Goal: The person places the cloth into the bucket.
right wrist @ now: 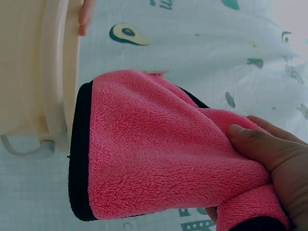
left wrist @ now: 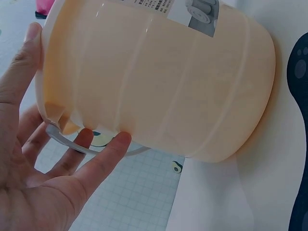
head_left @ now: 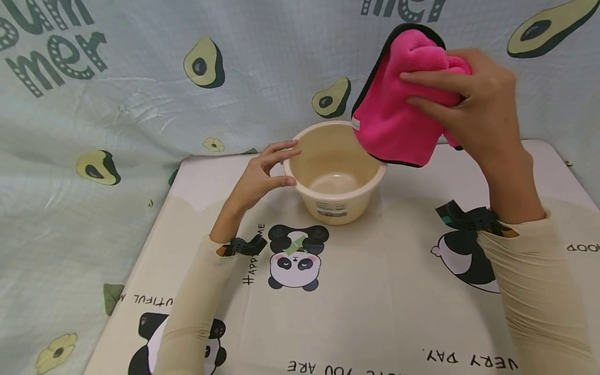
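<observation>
A cream plastic bucket (head_left: 358, 200) stands upright at the back middle of the table, its inside bare where it shows. My left hand (head_left: 260, 174) touches its left side, thumb and fingers spread and fairly straight. In the left wrist view the thumb lies at the rim, and the fingers reach along the wall by the pale handle (left wrist: 72, 146). My right hand (head_left: 485, 99) pinches a bunched pink towel (head_left: 398, 117) with black edging between thumb and fingers. The towel hangs above the bucket's right rim and overlaps it in the head view; the right wrist view shows its fluffy pile.
Under the bucket lies a cream tablecloth (head_left: 356, 291) printed with pandas and lettering. Behind and to the left hangs a pale curtain (head_left: 154, 104) with avocado prints, close to the table's back edge. A printed label (head_left: 332, 209) is on the bucket's front.
</observation>
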`<act>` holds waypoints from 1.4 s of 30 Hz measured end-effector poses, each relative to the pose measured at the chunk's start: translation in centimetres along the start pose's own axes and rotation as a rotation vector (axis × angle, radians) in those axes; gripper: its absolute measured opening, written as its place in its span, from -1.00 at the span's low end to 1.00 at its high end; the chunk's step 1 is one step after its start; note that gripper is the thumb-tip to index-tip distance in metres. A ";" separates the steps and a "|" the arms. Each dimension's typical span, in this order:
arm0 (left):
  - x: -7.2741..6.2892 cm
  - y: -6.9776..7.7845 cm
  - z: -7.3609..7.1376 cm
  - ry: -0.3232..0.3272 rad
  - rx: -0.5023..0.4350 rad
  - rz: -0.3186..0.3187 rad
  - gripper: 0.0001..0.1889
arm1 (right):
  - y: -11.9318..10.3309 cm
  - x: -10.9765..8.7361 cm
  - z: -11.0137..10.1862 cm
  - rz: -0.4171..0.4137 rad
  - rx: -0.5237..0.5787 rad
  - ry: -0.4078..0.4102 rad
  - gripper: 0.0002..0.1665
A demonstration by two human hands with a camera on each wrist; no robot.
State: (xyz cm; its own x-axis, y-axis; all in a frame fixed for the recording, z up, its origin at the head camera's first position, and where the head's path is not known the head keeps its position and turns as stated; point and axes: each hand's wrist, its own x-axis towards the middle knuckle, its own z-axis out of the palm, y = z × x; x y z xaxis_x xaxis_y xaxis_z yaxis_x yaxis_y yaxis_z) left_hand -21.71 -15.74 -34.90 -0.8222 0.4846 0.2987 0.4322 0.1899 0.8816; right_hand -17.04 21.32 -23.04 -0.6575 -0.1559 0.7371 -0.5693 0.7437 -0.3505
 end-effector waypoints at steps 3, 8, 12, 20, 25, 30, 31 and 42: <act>-0.1 -0.1 0.0 0.000 -0.014 0.004 -0.10 | -0.3 0.2 0.5 -0.005 0.014 -0.017 -0.53; -0.2 -0.2 0.0 -0.007 -0.049 0.044 -0.15 | -0.7 0.5 1.2 -0.053 0.025 -0.037 -0.53; -0.4 -0.2 -0.1 -0.006 -0.054 0.051 -0.17 | -1.0 0.8 1.9 -0.107 0.028 -0.051 -0.54; -0.6 0.8 -0.1 -0.005 -0.054 0.024 -0.16 | -1.3 1.9 3.1 -0.186 0.054 -0.104 -0.56; -0.9 2.6 0.1 -0.011 -0.055 0.024 -0.11 | -2.0 3.0 3.9 -0.236 0.143 -0.204 -0.55; -0.8 2.7 0.3 -0.007 -0.086 0.017 -0.05 | -2.6 4.3 4.7 -0.315 0.175 -0.352 -0.52; -0.8 2.6 0.3 -0.006 -0.092 0.012 -0.03 | -2.6 4.5 5.0 -0.332 0.180 -0.376 -0.52; -0.8 2.7 0.3 -0.011 -0.088 -0.025 0.01 | -0.7 6.2 7.4 -0.423 0.287 -0.479 -0.52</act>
State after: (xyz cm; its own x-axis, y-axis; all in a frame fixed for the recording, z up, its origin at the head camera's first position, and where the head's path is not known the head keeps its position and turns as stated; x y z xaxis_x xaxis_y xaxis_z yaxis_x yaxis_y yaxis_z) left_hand -19.83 -15.35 -32.85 -0.8280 0.4900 0.2727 0.3772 0.1269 0.9174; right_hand -24.37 14.97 -22.51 -0.4584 -0.7123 0.5315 -0.8888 0.3653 -0.2769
